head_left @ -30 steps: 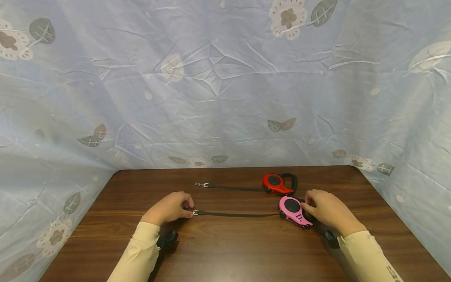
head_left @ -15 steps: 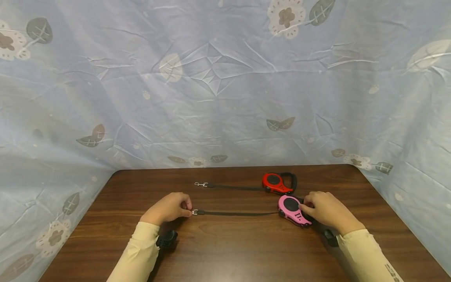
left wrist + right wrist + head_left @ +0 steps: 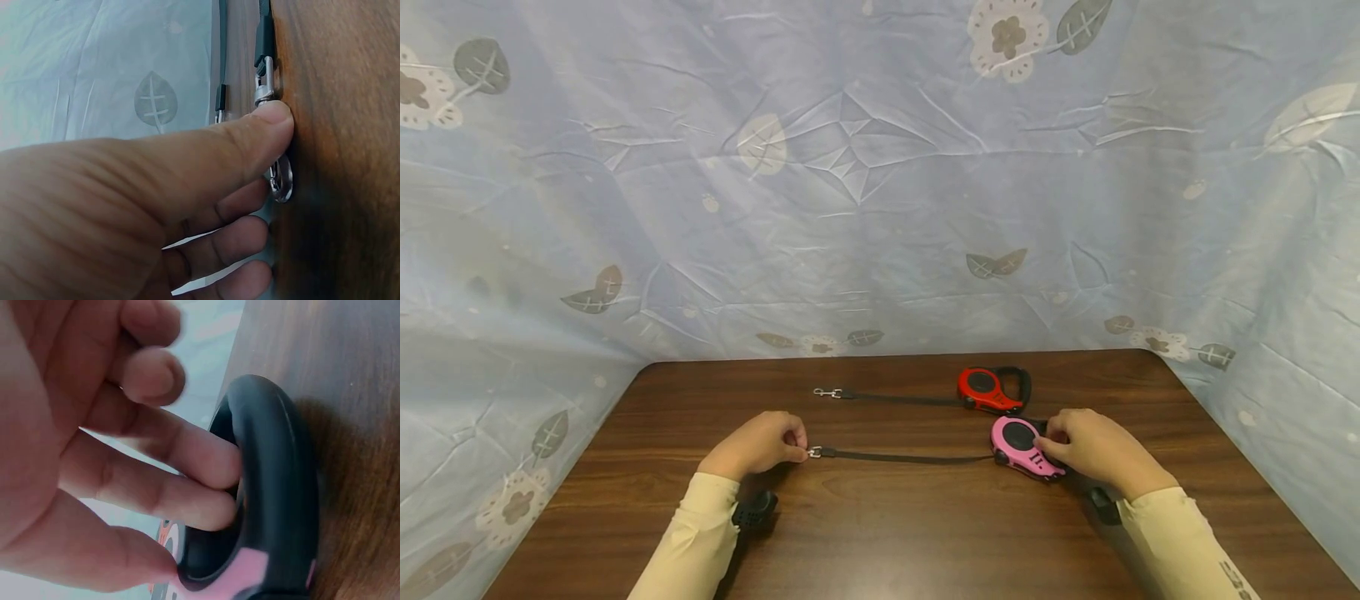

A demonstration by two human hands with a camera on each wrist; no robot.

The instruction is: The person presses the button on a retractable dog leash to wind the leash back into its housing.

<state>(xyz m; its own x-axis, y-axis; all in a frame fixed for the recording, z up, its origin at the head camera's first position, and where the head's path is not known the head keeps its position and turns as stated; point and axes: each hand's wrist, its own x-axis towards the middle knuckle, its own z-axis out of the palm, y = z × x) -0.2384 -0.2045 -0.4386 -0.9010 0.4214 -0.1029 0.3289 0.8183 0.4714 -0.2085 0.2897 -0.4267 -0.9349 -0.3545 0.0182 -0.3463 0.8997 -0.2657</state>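
Observation:
A pink retractable dog leash (image 3: 1019, 437) with a black handle (image 3: 275, 469) lies on the table, right of the middle. Its thin black strap (image 3: 902, 457) runs left across the wood to a metal snap clip (image 3: 282, 181). My left hand (image 3: 763, 442) pinches that clip by its swivel end; the thumb covers part of it. At the other end, my right hand (image 3: 1101, 446) grips the leash at its handle. Two fingers reach into the handle's loop, and the thumb touches the pink casing. The remaining fingers of that hand are bent away from the handle.
Behind the pink leash lies a red retractable leash (image 3: 981, 382), its strap laid out leftward to a metal clip (image 3: 827, 392). The brown wooden table (image 3: 887, 533) meets a patterned blue-grey cloth (image 3: 880, 250) at the back and sides.
Hardly anything differs: the head view has shifted slightly. My right thumb has slid a little further onto the pink casing, while my left hand stays at the clip.

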